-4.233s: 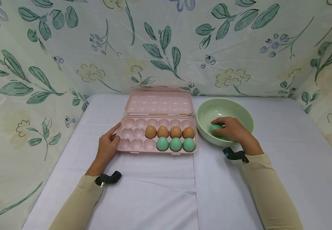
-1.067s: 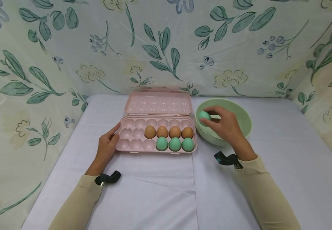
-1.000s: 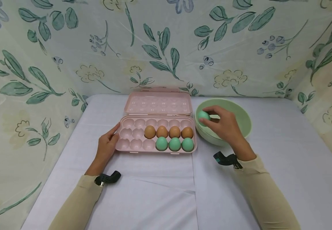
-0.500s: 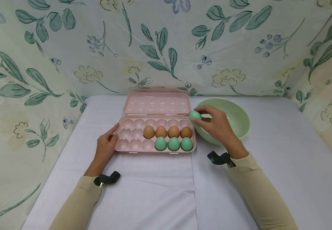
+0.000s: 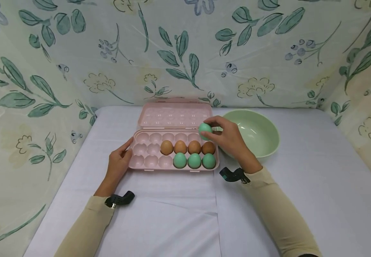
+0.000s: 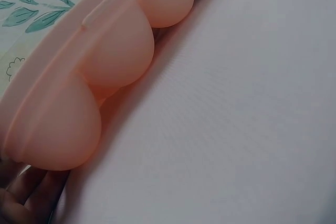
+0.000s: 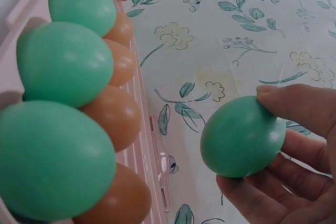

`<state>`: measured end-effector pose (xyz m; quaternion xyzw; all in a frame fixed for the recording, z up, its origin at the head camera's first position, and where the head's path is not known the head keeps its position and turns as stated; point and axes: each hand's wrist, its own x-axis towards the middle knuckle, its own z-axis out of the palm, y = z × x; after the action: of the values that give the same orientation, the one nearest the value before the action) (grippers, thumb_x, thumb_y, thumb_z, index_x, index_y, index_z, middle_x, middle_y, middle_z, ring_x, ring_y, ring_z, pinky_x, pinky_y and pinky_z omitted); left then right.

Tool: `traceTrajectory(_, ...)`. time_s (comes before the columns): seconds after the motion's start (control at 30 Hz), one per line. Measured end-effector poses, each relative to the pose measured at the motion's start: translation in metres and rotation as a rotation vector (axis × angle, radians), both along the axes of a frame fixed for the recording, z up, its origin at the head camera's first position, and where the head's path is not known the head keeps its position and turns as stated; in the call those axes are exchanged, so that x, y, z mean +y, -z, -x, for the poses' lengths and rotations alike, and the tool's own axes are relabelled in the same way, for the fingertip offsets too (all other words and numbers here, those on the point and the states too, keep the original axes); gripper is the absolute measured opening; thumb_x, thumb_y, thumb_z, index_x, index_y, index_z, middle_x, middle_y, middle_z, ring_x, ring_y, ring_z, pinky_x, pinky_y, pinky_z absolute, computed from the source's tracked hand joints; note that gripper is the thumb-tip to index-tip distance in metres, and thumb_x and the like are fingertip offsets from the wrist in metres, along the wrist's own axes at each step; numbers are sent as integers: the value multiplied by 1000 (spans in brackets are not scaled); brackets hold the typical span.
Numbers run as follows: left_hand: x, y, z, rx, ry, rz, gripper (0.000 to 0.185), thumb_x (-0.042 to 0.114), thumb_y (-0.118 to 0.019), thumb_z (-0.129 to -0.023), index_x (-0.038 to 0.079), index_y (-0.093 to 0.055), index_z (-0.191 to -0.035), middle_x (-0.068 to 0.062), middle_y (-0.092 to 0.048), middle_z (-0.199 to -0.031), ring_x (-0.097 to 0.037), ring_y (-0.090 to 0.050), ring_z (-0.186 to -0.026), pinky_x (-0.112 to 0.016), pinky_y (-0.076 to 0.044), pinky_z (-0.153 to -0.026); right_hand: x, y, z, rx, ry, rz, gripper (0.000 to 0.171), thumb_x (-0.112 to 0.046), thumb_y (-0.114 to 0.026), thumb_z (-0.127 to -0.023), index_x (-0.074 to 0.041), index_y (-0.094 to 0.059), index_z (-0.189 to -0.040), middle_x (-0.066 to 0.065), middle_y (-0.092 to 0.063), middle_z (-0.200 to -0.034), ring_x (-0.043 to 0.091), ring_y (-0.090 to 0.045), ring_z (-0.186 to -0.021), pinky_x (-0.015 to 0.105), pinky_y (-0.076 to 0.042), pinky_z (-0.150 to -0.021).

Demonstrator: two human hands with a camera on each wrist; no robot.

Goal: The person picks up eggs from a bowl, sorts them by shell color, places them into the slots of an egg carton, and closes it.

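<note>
My right hand (image 5: 228, 137) pinches a green egg (image 7: 242, 137) between thumb and fingertips, held over the back right corner of a pink egg carton (image 5: 140, 167). The carton lies with its lid folded back. Several brown eggs (image 5: 180, 147) fill the right part of its middle row. Three green eggs (image 5: 194, 161) sit in the front row at the right end. At the carton's left end, my left hand (image 5: 118, 160) holds its side. The left wrist view shows that hand's fingers (image 6: 39, 190) at the underside of the end cups.
A light green bowl (image 5: 265, 137) stands right beside the carton, partly behind my right hand. The raised lid (image 5: 175, 115) is close to the floral cloth (image 5: 118, 57) at the back. White cloth (image 5: 172, 214) covers the table.
My right hand took the green egg out of the bowl, lifted it and carried it left to above the carton's back right corner. The left hand stayed at the carton.
</note>
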<state>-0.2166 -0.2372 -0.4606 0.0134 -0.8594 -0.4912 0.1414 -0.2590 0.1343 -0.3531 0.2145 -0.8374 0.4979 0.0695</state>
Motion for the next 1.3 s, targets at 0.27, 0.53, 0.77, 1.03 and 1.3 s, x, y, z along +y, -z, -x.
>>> traceTrajectory(0.27,0,-1,0,-11,5,-14,45,14,-48,-97,22,-50,-141,0,-48,-144,-18,-49,-86,-12,-40,-63,-15,-3,-1,7,-49,15,39,-18,-77,-83,-5,-63,-117,7,-65,-111,20,-63,-101,32,-54,-85)
traceTrajectory(0.53,1,-3,-1,-12,-3,-11,45,13,-49,-96,21,-51,-141,0,-50,-142,-17,-48,-79,-16,-39,-60,-34,-4,-2,10,-92,16,43,-17,-76,-84,-4,-63,-123,8,-63,-117,22,-63,-105,34,-53,-88)
traceTrajectory(0.77,0,-1,-1,-3,4,-16,45,13,-49,-97,22,-52,-140,-2,-52,-141,-16,-47,-72,-17,-39,-56,-48,-4,2,-4,-127,44,44,-18,-75,-84,-7,-64,-125,7,-63,-117,20,-62,-106,33,-53,-88)
traceTrajectory(1.03,0,-2,-1,-8,-6,-10,45,13,-49,-96,22,-52,-140,-1,-52,-141,-15,-47,-71,-17,-39,-56,-60,-4,2,-24,-132,49,37,-18,-73,-86,-11,-66,-122,2,-62,-114,17,-63,-103,32,-52,-89)
traceTrajectory(1.3,1,-1,0,-6,2,-14,45,13,-48,-97,21,-52,-140,0,-50,-142,-16,-48,-76,-15,-40,-60,-69,-3,2,-36,-142,46,38,-22,-73,-86,-14,-66,-122,-1,-64,-114,15,-63,-103,34,-50,-92)
